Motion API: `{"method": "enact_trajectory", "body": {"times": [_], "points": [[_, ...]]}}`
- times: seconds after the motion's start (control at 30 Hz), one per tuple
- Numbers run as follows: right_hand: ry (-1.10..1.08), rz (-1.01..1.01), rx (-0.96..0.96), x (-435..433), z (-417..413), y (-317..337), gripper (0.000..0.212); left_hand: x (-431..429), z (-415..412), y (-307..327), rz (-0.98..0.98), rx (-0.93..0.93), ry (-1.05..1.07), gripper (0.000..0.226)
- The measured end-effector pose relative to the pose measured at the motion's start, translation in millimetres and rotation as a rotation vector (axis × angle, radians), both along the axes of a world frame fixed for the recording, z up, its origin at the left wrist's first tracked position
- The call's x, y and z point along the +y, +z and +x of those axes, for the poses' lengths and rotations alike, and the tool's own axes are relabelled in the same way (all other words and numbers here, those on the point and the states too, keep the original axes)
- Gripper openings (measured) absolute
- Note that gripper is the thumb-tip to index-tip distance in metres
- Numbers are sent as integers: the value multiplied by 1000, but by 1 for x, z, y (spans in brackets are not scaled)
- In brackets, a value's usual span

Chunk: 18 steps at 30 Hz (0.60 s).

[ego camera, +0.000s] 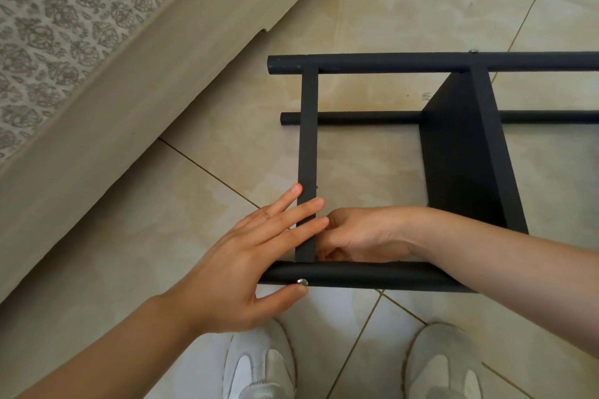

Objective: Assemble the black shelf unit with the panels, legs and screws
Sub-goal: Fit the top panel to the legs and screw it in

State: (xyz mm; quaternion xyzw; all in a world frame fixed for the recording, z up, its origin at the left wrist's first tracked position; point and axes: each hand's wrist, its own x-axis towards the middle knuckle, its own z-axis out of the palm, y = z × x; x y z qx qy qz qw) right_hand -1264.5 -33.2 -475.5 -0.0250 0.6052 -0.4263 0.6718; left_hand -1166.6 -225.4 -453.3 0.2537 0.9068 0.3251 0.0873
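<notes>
Black shelf unit [453,152] lies sideways on the tiled floor [194,191]. Left hand [240,256], fingers straight, presses the left panel [308,139], thumb by the screw [302,282] in the near leg [372,275]. Right hand [359,236] curls beside the panel, grip unclear. A slipping panel could misalign that screw.

The right hand [359,233] curls behind the narrow black end panel [308,146], fingertips hidden; what it holds cannot be told. The black round tubular legs [389,63] run off the right edge.
</notes>
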Motion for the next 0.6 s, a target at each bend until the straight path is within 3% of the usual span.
{"method": "enact_trajectory", "body": {"times": [0.33,0.6], "points": [[5,-28,-49,6,-4,9,30,0,1,0,6,-3,1,67],[-37,-52,-101,4,-4,9,10,1,2,-1,11,-2,8,67]]}}
